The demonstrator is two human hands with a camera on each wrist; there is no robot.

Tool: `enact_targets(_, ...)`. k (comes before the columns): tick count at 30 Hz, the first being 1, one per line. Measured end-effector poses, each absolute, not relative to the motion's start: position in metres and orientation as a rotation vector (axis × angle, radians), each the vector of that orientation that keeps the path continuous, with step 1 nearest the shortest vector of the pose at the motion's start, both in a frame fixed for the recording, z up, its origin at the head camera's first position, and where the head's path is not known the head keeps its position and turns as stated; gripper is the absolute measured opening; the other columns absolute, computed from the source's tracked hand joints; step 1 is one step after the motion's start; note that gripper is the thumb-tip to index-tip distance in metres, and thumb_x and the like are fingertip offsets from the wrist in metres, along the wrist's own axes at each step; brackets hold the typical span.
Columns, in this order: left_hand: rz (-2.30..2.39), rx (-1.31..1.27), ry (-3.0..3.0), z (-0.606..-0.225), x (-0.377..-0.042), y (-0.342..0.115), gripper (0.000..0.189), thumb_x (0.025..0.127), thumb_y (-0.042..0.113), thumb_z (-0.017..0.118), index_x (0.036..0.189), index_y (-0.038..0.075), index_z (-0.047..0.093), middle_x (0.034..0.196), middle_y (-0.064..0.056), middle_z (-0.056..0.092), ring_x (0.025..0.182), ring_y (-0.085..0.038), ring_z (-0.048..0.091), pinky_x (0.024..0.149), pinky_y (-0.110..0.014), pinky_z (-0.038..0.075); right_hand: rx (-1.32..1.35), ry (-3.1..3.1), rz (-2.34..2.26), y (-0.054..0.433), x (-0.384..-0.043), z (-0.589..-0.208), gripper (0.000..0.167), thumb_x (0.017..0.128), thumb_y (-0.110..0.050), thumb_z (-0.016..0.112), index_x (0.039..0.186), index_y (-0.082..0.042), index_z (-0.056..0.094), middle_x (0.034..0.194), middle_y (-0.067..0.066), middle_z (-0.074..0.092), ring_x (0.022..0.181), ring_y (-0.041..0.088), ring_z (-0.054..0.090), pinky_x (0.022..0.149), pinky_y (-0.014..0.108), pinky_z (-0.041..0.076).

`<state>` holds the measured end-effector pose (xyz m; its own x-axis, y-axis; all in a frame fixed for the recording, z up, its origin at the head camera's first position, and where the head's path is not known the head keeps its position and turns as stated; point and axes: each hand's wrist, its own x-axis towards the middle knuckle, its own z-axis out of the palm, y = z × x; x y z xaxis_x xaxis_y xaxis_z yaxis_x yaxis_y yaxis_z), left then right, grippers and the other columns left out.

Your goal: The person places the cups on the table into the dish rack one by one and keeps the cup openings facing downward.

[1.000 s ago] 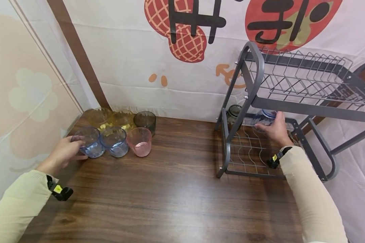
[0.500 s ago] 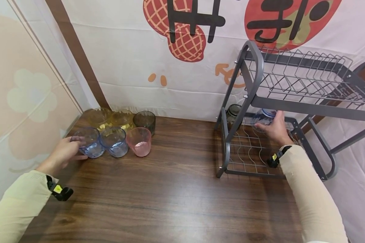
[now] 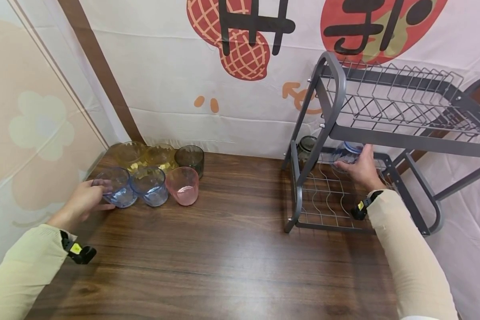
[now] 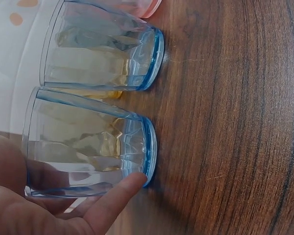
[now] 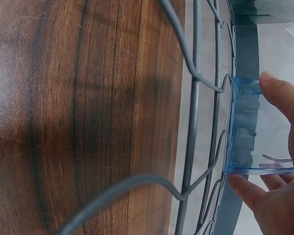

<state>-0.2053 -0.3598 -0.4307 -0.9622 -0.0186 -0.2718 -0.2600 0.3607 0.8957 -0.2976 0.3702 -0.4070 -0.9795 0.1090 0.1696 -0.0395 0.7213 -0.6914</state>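
Observation:
On the left, my left hand [image 3: 86, 198] holds the side of a clear blue cup [image 3: 120, 195] that stands upright on the table. In the left wrist view, one finger [image 4: 120, 196] lies by the cup's base and others are partly hidden behind it. A second blue cup [image 3: 154, 195] stands beside it, then a pink cup [image 3: 186, 193]. At the right, my right hand [image 3: 362, 171] grips another blue cup [image 3: 346, 153] on the rack's lower shelf, its base upward. The right wrist view shows this blue cup [image 5: 245, 129] against the shelf wires, between thumb and fingers.
Two yellow cups [image 3: 130, 153] and a dark grey cup [image 3: 194, 158] form the back row. The two-tier metal rack [image 3: 388, 140] has a wire top basket above my right hand. A dark cup [image 3: 306, 151] sits at the lower shelf's back left. Fabric [image 3: 164, 80] hangs behind the table.

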Motion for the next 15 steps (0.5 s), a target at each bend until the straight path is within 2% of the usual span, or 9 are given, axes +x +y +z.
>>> enact_targets(1, 1.648, -0.250, 2.406, -0.4308, -0.2051, -0.3600, 0.056, 0.098, -0.002, 0.028, 0.146, -0.028, 0.014, 0.145, -0.041, 0.029, 0.113, -0.028, 0.050, 0.082, -0.035, 0.063, -0.055, -2.728, 1.102, 0.3704, -0.2976, -0.4069, 0.121, 0.088, -0.015, 0.080, 0.161, -0.017, -0.017, 0.165, 0.028, 0.001, 0.152, 0.046, 0.009, 0.122, 0.063, 0.017)
enact_targets(4, 1.656, -0.246, 2.405, -0.4310, -0.2044, -0.3602, 0.055, 0.099, -0.003, 0.029, 0.145, -0.028, 0.014, 0.145, -0.042, 0.027, 0.110, -0.020, 0.050, 0.082, -0.035, 0.063, -0.050, -2.727, 1.100, 0.3705, -0.2977, -0.4068, 0.121, 0.088, -0.015, 0.080, 0.161, -0.017, -0.016, 0.165, 0.027, 0.001, 0.153, 0.045, 0.008, 0.122, 0.063, 0.017)
enact_targets(5, 1.637, -0.208, 2.407, -0.4306, -0.2036, -0.3604, 0.056, 0.097, -0.004, 0.028, 0.145, -0.029, 0.011, 0.149, -0.043, 0.021, 0.113, -0.024, 0.048, 0.084, -0.034, 0.062, -0.049, -2.728, 1.098, 0.3704, -0.2976, -0.4067, 0.121, 0.088, -0.015, 0.080, 0.161, -0.017, -0.016, 0.165, 0.027, 0.001, 0.153, 0.045, 0.008, 0.122, 0.063, 0.017)
enact_targets(10, 1.643, -0.216, 2.390, -0.4281, -0.2030, -0.3597, 0.063, 0.088, -0.010, 0.026, 0.146, -0.028, 0.009, 0.151, -0.045, 0.017, 0.124, -0.042, 0.039, 0.084, -0.033, 0.062, -0.050, -2.731, 1.096, 0.3696, -0.2975, -0.4056, 0.120, 0.088, -0.016, 0.080, 0.161, -0.016, -0.016, 0.164, 0.028, 0.002, 0.153, 0.045, 0.008, 0.122, 0.062, 0.016)
enact_targets(12, 1.648, -0.218, 2.382, -0.4272, -0.2030, -0.3592, 0.064, 0.087, -0.010, 0.026, 0.146, -0.028, 0.009, 0.151, -0.045, 0.017, 0.120, -0.035, 0.044, 0.085, -0.033, 0.062, -0.049, -2.732, 1.098, 0.3697, -0.2972, -0.4053, 0.120, 0.088, -0.018, 0.080, 0.161, -0.015, -0.016, 0.164, 0.028, 0.001, 0.153, 0.045, 0.007, 0.122, 0.062, 0.016)
enact_targets(14, 1.654, -0.220, 2.378, -0.4264, -0.2025, -0.3581, 0.064, 0.087, -0.010, 0.026, 0.146, -0.028, 0.009, 0.151, -0.045, 0.018, 0.109, -0.016, 0.053, 0.085, -0.034, 0.062, -0.047, -2.733, 1.101, 0.3698, -0.2965, -0.4043, 0.121, 0.088, -0.020, 0.080, 0.160, -0.017, -0.017, 0.164, 0.028, 0.000, 0.153, 0.045, 0.006, 0.122, 0.063, 0.015)
enact_targets(15, 1.658, -0.222, 2.377, -0.4258, -0.2025, -0.3578, 0.063, 0.088, -0.010, 0.026, 0.146, -0.028, 0.009, 0.150, -0.045, 0.018, 0.102, -0.006, 0.053, 0.085, -0.034, 0.062, -0.052, -2.735, 1.105, 0.3699, -0.2961, -0.4037, 0.121, 0.088, -0.021, 0.080, 0.160, -0.017, -0.017, 0.164, 0.027, -0.001, 0.153, 0.045, 0.006, 0.122, 0.063, 0.016)
